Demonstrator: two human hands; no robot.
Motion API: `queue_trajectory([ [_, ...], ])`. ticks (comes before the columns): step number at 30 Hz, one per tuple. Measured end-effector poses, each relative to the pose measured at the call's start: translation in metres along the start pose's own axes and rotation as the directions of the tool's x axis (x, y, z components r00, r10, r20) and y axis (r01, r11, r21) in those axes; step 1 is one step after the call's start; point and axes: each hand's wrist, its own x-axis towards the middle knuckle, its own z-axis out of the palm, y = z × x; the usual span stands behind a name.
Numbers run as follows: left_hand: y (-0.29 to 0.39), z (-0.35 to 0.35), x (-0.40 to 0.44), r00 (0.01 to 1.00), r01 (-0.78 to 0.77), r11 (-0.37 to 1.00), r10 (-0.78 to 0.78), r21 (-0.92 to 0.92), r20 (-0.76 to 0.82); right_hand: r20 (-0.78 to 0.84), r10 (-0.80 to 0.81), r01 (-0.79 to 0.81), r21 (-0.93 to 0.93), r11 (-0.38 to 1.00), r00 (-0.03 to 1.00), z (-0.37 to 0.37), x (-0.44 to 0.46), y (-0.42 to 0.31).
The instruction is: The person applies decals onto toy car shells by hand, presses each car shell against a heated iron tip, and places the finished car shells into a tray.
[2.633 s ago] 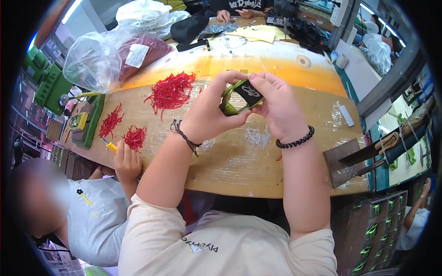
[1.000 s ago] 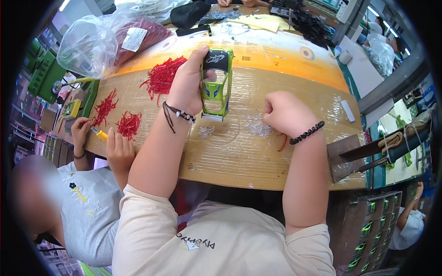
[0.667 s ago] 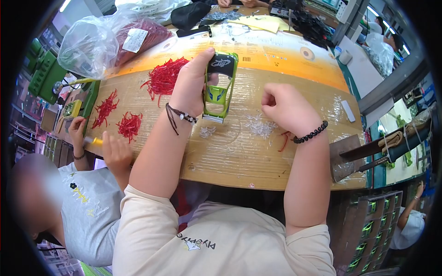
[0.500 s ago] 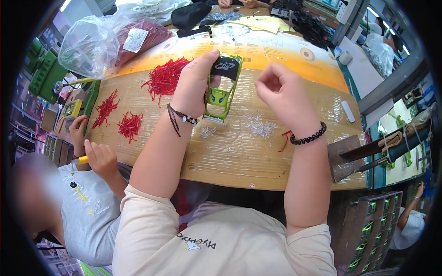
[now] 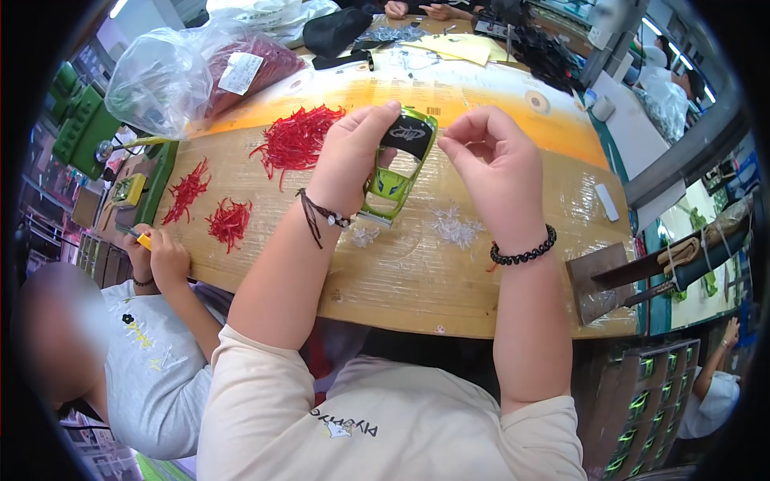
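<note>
My left hand (image 5: 346,156) grips a bright green toy car shell (image 5: 391,183) with a black panel at its far end. The shell is held tilted above the table, its cut-out openings facing up. Close to its upper right edge, my right hand (image 5: 501,180) has thumb and forefinger pinched together; whatever is between them is too small to make out. Beneath the hands lie a pile of small clear-white pieces (image 5: 457,227) and a smaller white pile (image 5: 366,236). Beyond my left wrist is a large heap of thin red pieces (image 5: 297,140).
Two smaller red piles (image 5: 228,223) lie at the left of the cardboard-covered table (image 5: 385,293). A co-worker's hands (image 5: 167,255) hold a yellow tool there. A plastic bag (image 5: 156,84) stands at the back left, a metal plate (image 5: 597,280) at the right edge.
My left hand and the car shell have moved slightly right and the shell is more tilted. My right hand has come up to its edge. The co-worker's hands have come together.
</note>
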Motion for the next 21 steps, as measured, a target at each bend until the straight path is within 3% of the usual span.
queue_trajectory([
  [2,-0.003,-0.002,0.002,0.999,-0.025,1.0,0.024,0.003,0.026,-0.024,0.019,-0.018,0.057,0.998,1.0,0.006,0.0,-0.003],
  [7,-0.006,-0.002,0.003,0.993,-0.073,0.997,0.072,-0.002,0.095,0.008,-0.07,0.07,-0.059,0.996,0.998,0.004,0.001,0.002],
  [10,-0.01,-0.007,0.008,0.988,-0.092,0.993,0.081,0.076,0.134,-0.001,-0.028,0.027,-0.12,0.992,1.0,0.004,0.0,-0.002],
  [14,-0.01,-0.007,0.007,0.968,-0.193,0.978,0.177,0.077,0.177,0.006,0.16,-0.16,0.016,0.987,0.987,0.006,-0.002,-0.009],
  [18,-0.01,-0.007,0.007,0.943,-0.297,0.944,0.266,0.144,0.198,0.075,0.192,-0.197,0.078,0.977,0.979,0.0,0.0,-0.008],
  [21,-0.009,-0.011,0.007,0.926,-0.354,0.912,0.311,0.209,0.213,0.09,0.175,-0.178,0.023,0.984,0.98,-0.002,0.001,-0.003],
])
